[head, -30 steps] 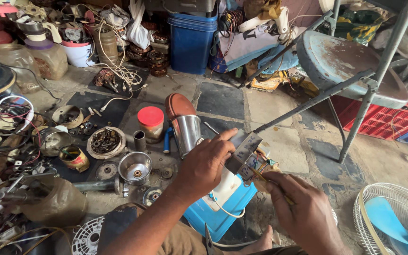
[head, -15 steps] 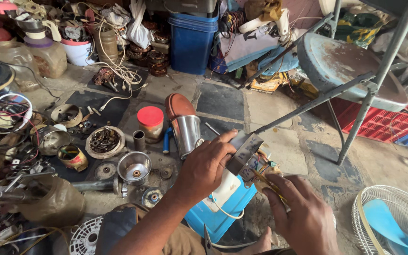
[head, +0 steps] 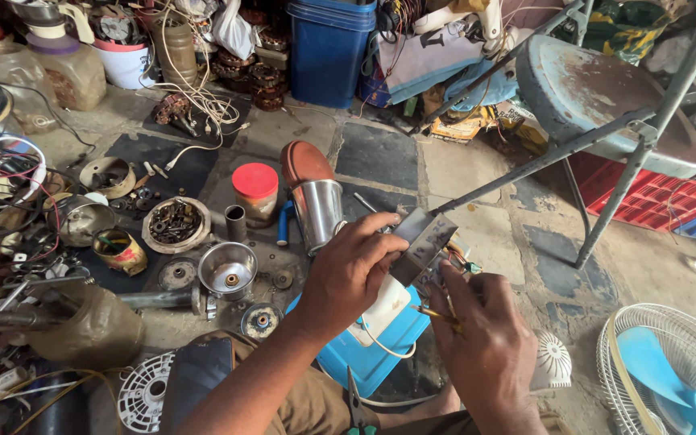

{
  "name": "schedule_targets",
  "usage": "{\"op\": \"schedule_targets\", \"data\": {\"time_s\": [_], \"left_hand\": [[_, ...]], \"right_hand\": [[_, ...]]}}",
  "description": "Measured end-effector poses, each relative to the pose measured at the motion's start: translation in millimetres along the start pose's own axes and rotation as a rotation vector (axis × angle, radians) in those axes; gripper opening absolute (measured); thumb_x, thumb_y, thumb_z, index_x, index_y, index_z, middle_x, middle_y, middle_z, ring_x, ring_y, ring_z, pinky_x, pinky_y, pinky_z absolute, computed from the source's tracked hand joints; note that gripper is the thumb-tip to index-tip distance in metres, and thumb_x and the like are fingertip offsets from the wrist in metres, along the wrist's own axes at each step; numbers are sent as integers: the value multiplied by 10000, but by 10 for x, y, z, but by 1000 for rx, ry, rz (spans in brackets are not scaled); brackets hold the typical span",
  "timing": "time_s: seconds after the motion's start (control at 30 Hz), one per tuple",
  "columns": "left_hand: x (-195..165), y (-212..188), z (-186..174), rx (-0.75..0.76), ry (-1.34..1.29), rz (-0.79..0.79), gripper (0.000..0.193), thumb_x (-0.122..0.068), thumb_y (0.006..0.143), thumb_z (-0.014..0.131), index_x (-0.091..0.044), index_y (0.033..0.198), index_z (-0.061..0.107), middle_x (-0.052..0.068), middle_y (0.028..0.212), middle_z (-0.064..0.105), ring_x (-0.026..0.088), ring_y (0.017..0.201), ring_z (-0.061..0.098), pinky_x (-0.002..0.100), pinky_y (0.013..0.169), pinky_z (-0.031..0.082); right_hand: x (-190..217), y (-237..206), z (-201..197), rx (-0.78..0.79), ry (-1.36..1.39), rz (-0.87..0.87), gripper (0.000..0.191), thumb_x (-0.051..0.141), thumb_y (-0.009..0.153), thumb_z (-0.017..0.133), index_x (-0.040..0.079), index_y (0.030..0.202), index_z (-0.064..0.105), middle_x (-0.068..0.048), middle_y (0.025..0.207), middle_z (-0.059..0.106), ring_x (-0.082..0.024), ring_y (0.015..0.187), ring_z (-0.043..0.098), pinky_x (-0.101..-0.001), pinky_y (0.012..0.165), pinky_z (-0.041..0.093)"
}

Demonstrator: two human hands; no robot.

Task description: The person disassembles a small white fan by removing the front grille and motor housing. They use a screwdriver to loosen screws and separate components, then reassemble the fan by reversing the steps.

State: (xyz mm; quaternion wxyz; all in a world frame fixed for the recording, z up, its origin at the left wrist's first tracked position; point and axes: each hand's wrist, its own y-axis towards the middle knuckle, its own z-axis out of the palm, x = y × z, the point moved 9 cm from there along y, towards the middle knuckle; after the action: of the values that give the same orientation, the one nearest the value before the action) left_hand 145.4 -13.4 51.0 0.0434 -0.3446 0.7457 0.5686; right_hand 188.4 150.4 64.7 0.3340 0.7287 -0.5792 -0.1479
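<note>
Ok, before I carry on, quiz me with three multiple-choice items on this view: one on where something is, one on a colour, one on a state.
1. Where is the jar with the red lid?
A. On the floor just left of the shiny metal cup
B. On the round stool seat
C. Inside the blue bin

2. What colour is the flat case under the hands?
A. Green
B. Light blue
C. Black

3. How is the left hand engaged?
A. Resting flat on the floor
B. Hanging free
C. Gripping a grey metal part

Answers: 1 A, the jar stands on the floor beside the cup. 2 B, the case shows light blue. 3 C, its fingers wrap the part while the right hand holds a thin tool.
</note>
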Motion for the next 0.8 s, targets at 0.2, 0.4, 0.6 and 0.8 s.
{"op": "schedule_targets", "data": {"time_s": [0.2,0.4,0.6,0.8], "left_hand": [[39,40,9,11,22,10,253,-31,871,743,-112,1094,655,79,1260,660,314,1057,674,421,888,546],[28,56,1,24,10,32,253,-31,856,744,-100,1083,655,86,1260,655,320,1063,672,428,884,541],[23,81,-17,41,19,38,260,-20,841,736,-92,1076,652,91,1260,650,323,1060,672,436,886,542],[13,96,-12,45,2,35,249,-33,858,750,-100,1073,643,87,1254,652,326,1049,668,436,873,541]], "right_hand": [[137,-22,-50,-50,158,-110,221,234,820,809,163,1023,755,-11,886,628,-173,650,665,-339,553,527],[226,9,-46,-56,51,-162,225,221,810,816,114,1003,772,-43,860,620,-208,655,661,-358,557,525],[187,54,-39,-29,35,-65,267,218,810,830,101,1046,783,-39,853,640,-197,676,671,-355,574,539],[221,48,-85,-62,15,-111,269,222,810,829,127,1054,769,-49,865,629,-216,686,663,-366,578,528]]}}
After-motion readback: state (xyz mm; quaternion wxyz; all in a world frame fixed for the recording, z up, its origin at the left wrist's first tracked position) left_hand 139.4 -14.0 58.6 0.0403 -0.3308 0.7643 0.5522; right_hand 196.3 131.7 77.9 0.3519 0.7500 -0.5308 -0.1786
